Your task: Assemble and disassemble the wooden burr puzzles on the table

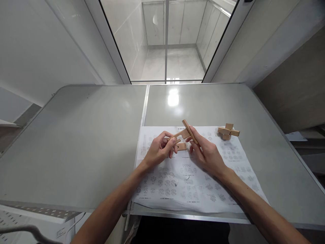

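Observation:
Near the top middle of a printed paper sheet (193,200), my left hand (164,146) is closed on light wooden pieces (175,139). My right hand (203,145) grips a long wooden bar (190,131), which slants up to the left. A notched wooden piece (186,134) reaches from my left hand to the bar and touches it. Just below, a short wooden block (181,146) shows beside my left fingertips; whether it is held or lies on the paper, I cannot tell.
An assembled wooden cross-shaped puzzle (228,131) stands at the sheet's upper right corner. The sheet lies on a grey folding table (101,142) with a metal seam left of the paper. Beyond the table's far edge is a glass door (177,40).

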A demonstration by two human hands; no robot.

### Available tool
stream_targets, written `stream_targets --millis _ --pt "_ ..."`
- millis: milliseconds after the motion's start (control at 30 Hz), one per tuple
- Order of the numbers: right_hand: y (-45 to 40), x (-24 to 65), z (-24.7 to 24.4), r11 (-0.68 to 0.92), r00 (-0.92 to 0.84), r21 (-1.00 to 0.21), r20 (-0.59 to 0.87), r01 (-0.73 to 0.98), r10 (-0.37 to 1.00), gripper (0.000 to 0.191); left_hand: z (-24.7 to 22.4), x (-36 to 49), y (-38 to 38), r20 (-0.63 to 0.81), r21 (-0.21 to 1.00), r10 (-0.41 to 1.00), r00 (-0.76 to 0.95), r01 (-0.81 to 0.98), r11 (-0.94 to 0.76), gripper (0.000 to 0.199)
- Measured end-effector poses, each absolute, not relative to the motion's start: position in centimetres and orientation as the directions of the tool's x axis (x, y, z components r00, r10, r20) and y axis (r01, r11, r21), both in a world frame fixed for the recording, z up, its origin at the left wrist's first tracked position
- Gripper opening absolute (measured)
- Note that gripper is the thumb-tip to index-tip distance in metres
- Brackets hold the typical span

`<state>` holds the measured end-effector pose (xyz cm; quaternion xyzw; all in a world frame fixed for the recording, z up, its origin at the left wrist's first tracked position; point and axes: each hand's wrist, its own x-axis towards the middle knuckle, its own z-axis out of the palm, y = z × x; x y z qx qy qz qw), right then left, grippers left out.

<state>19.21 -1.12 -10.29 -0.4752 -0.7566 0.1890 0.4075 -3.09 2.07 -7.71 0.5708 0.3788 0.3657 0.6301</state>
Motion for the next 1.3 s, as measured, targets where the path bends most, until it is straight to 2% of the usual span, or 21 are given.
stream_targets --millis 333,533,767,933,1100,1300 --pt "-1.1 19.6 -10.1 0.468 -0.259 -0.713 0.390 0.522 0.884 0.062 -7.6 -3.1 2.1 -0.088 0.994 0.894 0.440 -0.013 0.104 0.040" --pt "-1.3 18.5 -10.3 0.428 -0.145 -0.706 0.426 0.564 0.893 0.059 -7.7 -2.8 2.0 -0.065 0.996 0.905 0.420 -0.034 0.088 0.036" --pt "-1.1 19.1 -10.3 0.449 -0.229 -0.731 0.388 0.514 0.893 0.059 -7.9 -3.1 2.0 -0.067 0.996 0.902 0.427 -0.031 0.088 0.038" --pt "-1.3 18.8 -10.1 0.458 -0.267 -0.705 0.371 0.542 0.889 0.060 -7.8 -2.9 2.0 -0.069 0.996 0.896 0.438 -0.026 0.089 0.037" --pt "-1.7 17.6 -10.1 0.539 -0.343 -0.662 0.416 0.521 0.842 0.061 -8.0 -2.5 2.0 -0.056 0.995 0.902 0.427 -0.049 0.085 0.038" --pt "-1.8 17.5 -10.6 0.509 -0.224 -0.592 0.489 0.624 0.843 0.052 -8.1 -2.4 1.8 -0.052 0.995 0.879 0.474 -0.055 0.088 0.037"
